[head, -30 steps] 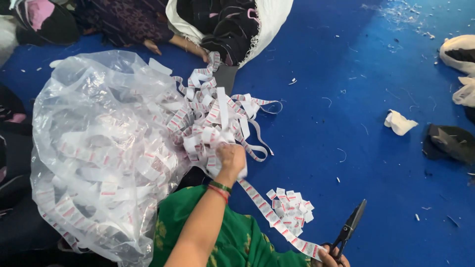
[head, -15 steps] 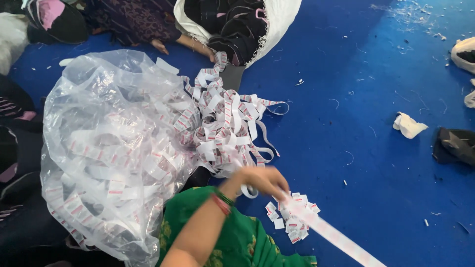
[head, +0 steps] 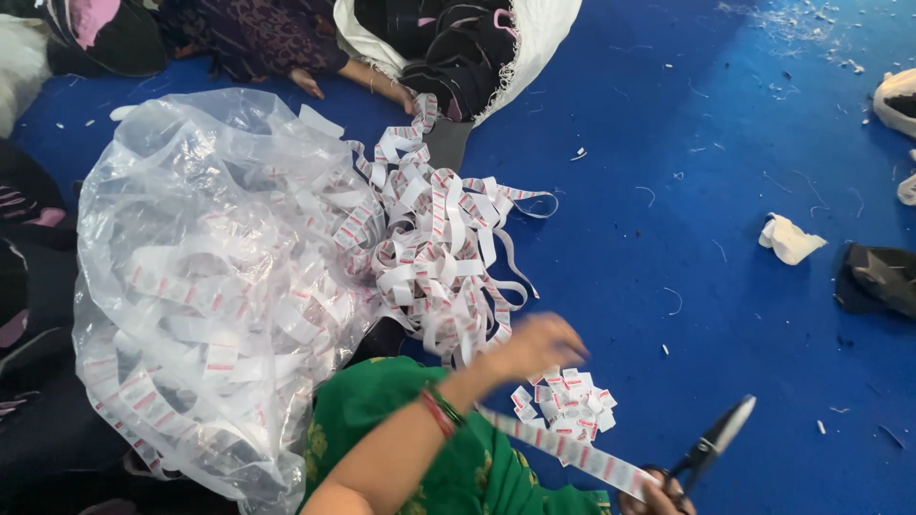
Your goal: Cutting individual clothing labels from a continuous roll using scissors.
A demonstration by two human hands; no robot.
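A crinkled clear plastic bag [head: 191, 286] bulges with white label ribbon [head: 434, 257], which spills in curled loops onto the blue floor [head: 668, 238]. The left hand [head: 534, 345], motion-blurred, pinches a flat ribbon strip [head: 572, 450] above a heap of cut labels [head: 565, 402]. The right hand [head: 658, 498], cut off by the frame edge, grips black scissors [head: 714, 441], blades nearly closed.
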